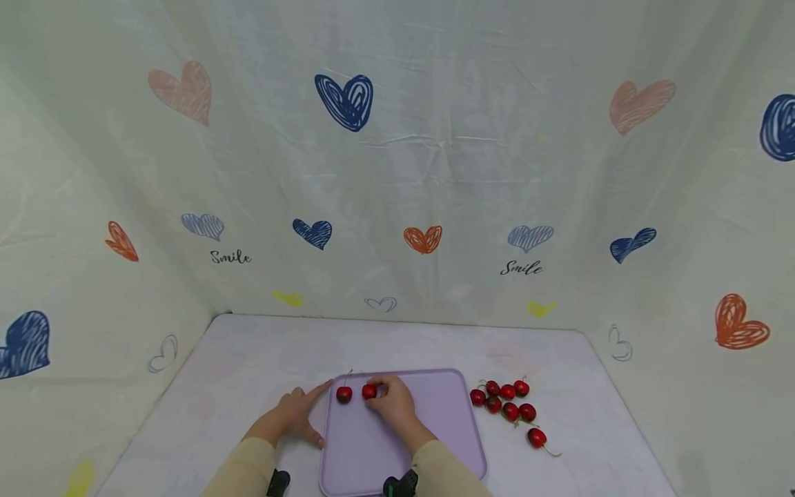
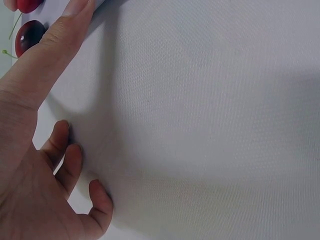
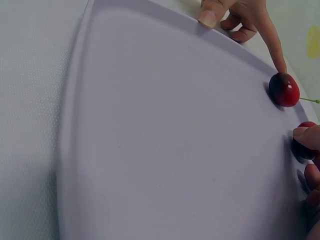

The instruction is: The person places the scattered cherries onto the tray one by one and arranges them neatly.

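Observation:
A light purple tray (image 1: 428,428) lies on the white table. Near its far left corner sits a dark red cherry (image 1: 344,394), its green stem (image 3: 309,100) pointing toward the far rim. Just right of that one, my right hand (image 1: 395,406) pinches a second cherry (image 1: 369,391) between thumb and fingers, low over the tray. My left hand (image 1: 292,414) is spread along the tray's left rim, thumb and index fingertip at the edge. In the left wrist view its other fingers (image 2: 100,205) are loosely bent and hold nothing.
Several more cherries (image 1: 510,411) with stems lie in a loose group on the table, right of the tray. One cherry (image 1: 537,437) rests apart, nearer the front. A pale curtain (image 1: 435,172) printed with hearts hangs behind the table (image 1: 279,352) and at both sides.

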Demonstrator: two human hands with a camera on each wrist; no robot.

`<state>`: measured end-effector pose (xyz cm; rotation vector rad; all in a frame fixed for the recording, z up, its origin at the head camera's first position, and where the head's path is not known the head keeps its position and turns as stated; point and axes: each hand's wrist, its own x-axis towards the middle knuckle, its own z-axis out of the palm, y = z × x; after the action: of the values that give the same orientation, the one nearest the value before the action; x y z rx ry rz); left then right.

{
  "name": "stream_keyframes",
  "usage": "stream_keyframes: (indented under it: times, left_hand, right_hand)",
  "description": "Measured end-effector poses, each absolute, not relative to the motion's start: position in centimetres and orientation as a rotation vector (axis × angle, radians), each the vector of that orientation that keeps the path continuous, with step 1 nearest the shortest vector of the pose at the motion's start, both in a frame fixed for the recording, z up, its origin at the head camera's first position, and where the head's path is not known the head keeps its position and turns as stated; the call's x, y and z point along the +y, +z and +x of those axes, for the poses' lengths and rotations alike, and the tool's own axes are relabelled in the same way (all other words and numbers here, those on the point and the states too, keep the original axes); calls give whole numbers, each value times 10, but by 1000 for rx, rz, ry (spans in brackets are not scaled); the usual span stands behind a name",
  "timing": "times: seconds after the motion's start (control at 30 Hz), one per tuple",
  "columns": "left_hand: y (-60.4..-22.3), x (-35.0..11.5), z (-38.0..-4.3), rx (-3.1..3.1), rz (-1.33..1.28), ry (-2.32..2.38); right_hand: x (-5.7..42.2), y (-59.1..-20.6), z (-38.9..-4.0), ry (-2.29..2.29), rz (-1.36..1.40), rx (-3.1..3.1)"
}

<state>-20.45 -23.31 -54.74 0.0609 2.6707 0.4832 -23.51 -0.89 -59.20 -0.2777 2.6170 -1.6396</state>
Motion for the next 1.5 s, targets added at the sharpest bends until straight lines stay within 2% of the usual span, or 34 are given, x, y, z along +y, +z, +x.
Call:
stream_keyframes:
  times: [0.47, 1.5]
  left_hand:
    - [-550, -234, -205, 2682, 100, 472]
    - [-544, -233, -203, 2715, 199, 505]
  right_hand:
    - [-12, -592, -234, -1547, -250, 2696]
    - [-9, -592, -231, -1642, -299, 2649]
